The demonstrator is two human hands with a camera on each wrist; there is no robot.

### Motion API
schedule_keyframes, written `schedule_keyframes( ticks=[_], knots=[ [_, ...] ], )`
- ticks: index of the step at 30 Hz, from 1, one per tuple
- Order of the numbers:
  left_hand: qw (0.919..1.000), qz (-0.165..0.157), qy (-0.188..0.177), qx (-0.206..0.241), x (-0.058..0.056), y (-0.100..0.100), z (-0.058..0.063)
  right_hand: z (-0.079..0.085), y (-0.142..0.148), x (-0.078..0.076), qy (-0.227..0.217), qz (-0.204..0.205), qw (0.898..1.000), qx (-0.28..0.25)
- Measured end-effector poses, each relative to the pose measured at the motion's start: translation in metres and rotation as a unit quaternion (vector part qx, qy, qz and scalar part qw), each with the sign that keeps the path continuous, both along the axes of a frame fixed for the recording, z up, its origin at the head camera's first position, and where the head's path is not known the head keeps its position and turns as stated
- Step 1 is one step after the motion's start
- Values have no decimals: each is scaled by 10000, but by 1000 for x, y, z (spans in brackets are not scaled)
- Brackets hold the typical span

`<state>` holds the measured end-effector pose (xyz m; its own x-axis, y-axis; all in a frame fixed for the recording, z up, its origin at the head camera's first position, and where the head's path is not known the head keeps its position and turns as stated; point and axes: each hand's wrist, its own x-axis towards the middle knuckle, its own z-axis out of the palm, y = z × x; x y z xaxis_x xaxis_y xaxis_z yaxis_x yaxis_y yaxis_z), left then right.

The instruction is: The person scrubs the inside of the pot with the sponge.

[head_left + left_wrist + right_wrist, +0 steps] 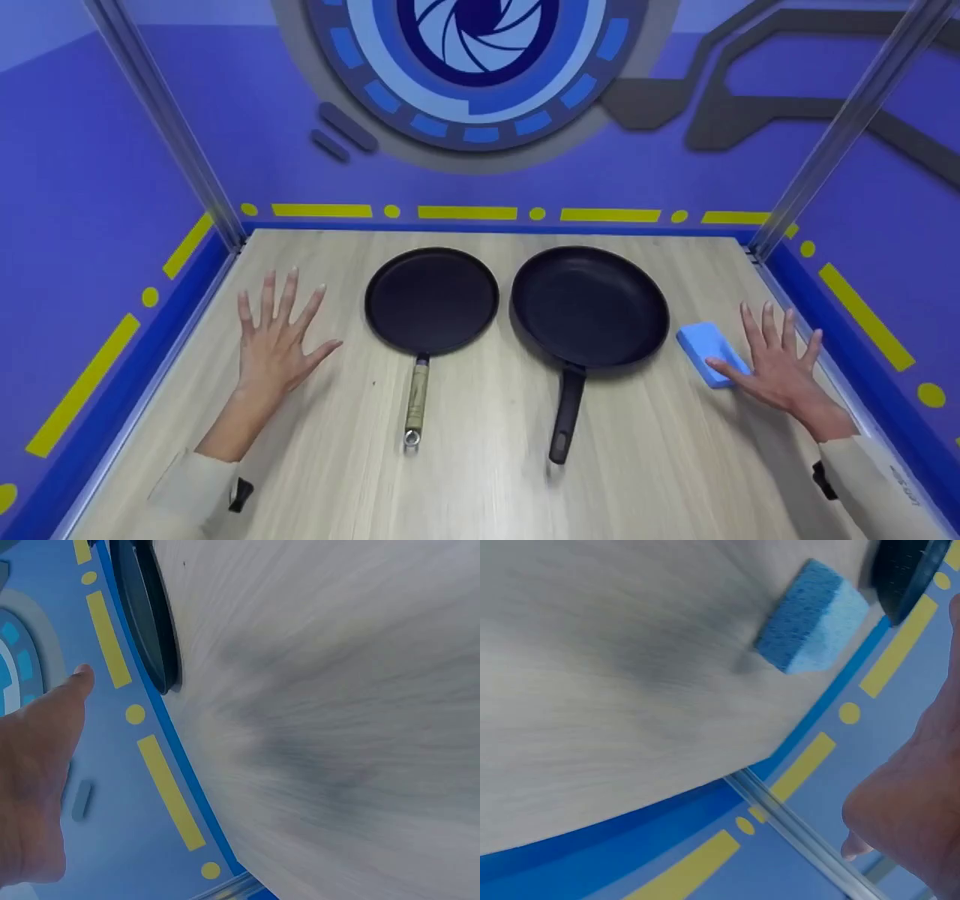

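Note:
My left hand (pixel 276 349) is spread with straight fingers above the table's left side, holding nothing. Nearest to it lies a flat black crepe pan (pixel 432 300), its patterned handle (pixel 417 397) pointing toward me. Beside that sits a deeper black frying pan (pixel 589 307) with a black handle (pixel 568 412), also turned my way. My right hand (pixel 780 367) hovers at the right with its fingers spread. A blue sponge (pixel 709 352) lies on the table close by; in the head view the right thumb overlaps its edge. The right wrist view shows the sponge (pixel 814 619) apart from the hand.
The light wooden table (pixel 480 480) is bounded by a blue back wall (pixel 480 187) and blue side panels. Metal posts (pixel 172 127) rise at both far corners. Each sleeve carries a small black clip (pixel 240 495) near the wrist.

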<state>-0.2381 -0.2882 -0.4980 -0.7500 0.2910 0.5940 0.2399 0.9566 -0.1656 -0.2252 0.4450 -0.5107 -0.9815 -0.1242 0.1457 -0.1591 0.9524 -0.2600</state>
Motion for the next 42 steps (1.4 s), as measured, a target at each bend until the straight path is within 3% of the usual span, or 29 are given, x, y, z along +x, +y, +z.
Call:
schedule_keyframes(
  ticks=[5, 7, 8, 10, 12, 13, 15, 20, 24, 31, 38, 40, 42],
  knots=[
    [9995, 90, -291, -42, 8, 0, -2, -7, 6, -1, -81, 57, 9999, 64],
    [9958, 54, -859, 300, 12, 4, 0, -7, 6, -4, -276, 119, 9995, -63],
    [9901, 22, -1276, 579, 15, 6, 1, -8, 5, -6, -412, 142, 9989, -187],
    [9681, -65, -2193, 1214, 20, 13, 1, -10, 3, -10, -718, 143, 9963, -450],
    [9363, -132, -2994, 1829, 25, 23, 1, -13, 2, -13, -974, 107, 9926, -719],
    [9215, -152, -3299, 2043, 27, 28, 1, -14, 1, -14, -1053, 95, 9911, -812],
    [9038, -277, -3622, 2263, 31, 38, 1, -18, -1, -16, -1122, 128, 9896, -889],
    [8754, -723, -3943, 2701, 40, 67, 2, -23, -7, -22, -882, 262, 9927, -780],
    [8545, -1018, -4137, 2972, 40, 87, -4, -24, -10, -26, -728, 98, 9953, -630],
    [8292, -1059, -4550, 3071, 41, 104, -17, -21, -18, -39, -1152, -24, 9917, -566],
    [7808, -1327, -4829, 3736, 37, 118, -25, -12, -23, -43, -1662, -4, 9853, -409],
    [7740, -1258, -4810, 3921, 34, 122, -28, -12, -23, -42, -1767, -69, 9833, -429],
    [7739, -1105, -4781, 4005, 32, 126, -30, -12, -24, -41, -1836, -162, 9818, -466]
  ],
)
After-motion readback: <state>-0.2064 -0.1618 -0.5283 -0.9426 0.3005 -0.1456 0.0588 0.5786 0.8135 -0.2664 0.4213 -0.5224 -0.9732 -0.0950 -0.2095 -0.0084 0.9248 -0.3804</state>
